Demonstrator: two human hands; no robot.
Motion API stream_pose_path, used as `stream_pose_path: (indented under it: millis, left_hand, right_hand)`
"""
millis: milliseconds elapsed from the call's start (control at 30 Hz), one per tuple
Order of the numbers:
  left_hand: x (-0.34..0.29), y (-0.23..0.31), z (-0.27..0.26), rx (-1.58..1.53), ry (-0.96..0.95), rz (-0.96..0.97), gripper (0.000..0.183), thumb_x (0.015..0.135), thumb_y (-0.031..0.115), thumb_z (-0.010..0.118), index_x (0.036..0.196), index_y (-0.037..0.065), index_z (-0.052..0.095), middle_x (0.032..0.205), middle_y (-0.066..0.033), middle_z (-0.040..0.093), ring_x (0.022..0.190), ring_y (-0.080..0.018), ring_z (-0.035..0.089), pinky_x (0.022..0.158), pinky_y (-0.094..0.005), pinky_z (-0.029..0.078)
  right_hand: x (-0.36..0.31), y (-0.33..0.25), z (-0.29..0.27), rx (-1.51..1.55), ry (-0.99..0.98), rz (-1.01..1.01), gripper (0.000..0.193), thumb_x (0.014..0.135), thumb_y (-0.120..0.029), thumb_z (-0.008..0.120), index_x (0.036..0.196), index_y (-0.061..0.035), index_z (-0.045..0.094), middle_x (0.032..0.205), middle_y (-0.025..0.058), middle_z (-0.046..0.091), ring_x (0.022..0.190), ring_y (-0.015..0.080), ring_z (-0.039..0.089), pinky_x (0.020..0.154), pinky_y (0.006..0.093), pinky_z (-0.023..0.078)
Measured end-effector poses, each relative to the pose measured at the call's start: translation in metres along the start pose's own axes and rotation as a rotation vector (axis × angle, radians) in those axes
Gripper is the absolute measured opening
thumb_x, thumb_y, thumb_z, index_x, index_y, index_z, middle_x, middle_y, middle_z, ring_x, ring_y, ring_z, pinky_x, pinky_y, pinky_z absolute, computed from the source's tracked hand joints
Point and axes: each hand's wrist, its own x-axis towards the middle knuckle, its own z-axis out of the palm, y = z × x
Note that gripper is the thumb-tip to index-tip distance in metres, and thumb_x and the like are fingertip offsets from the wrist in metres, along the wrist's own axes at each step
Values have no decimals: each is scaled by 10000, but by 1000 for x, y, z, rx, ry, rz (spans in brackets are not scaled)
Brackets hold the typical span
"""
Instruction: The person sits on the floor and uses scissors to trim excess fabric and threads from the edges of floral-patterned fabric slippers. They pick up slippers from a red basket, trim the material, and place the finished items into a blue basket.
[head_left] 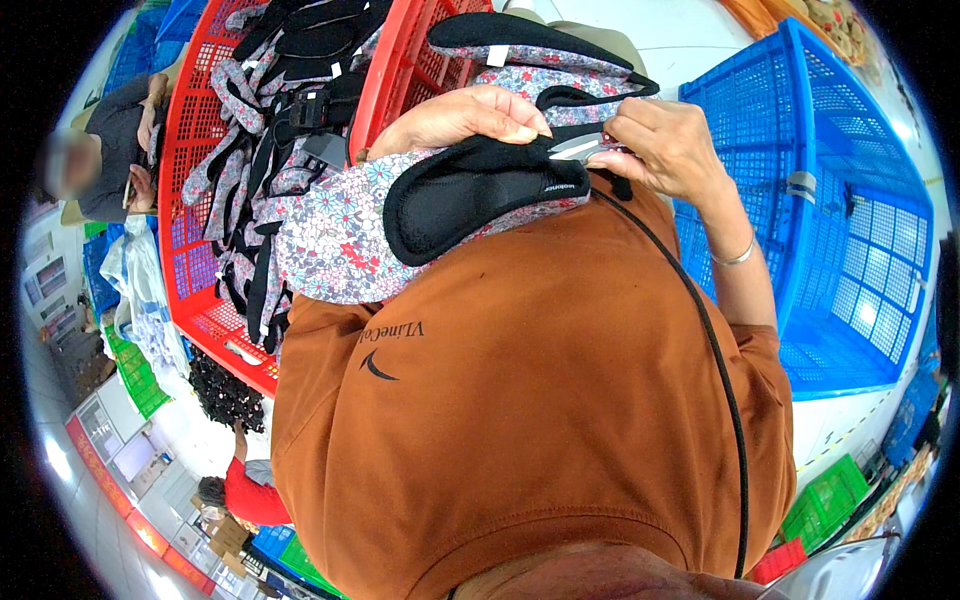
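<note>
- My left hand (490,115) pinches the floral piece (335,240); my right hand (655,145) grips metal snips (578,148).
- I judge it unfinished; similar pieces (236,95) fill the red basket (182,190).

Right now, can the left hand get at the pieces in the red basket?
Likely yes: the red basket stands open beside the left hand, its heaped pieces uncovered, with little but the rim between. The fingers, though, are holding a floral piece and would probably need freeing first.

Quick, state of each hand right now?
Left hand: closed, pinching the edge of the floral-and-black fabric piece.
Right hand: closed on what look like small metal snips.
</note>
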Motion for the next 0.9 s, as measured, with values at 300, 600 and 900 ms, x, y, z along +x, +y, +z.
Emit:
stream_pose_path:
  millis: [300,600,900]
  left_hand:
    - [-4,3,4,86,96,50,239,852,161,573,991,-32,600,865,-32,636,772,-63,587,718,-178,456]
    - [3,-7,-2,307,253,171,215,856,128,563,1007,-19,604,909,-29,636,818,-65,578,753,-191,448]
    - [-12,-5,-3,112,108,142,245,822,82,550,1028,-43,586,933,-65,636,826,-99,599,762,-205,472]
  right_hand:
    - [-6,-8,12,363,137,551,276,840,-292,604,763,-27,607,639,101,546,528,223,519,485,319,400]
    - [18,-26,17,586,77,491,229,754,-227,681,821,-24,597,681,83,544,616,181,524,571,290,423]
    - [10,-24,12,796,195,738,248,765,-174,688,958,-39,611,722,-24,529,594,19,405,506,187,340]
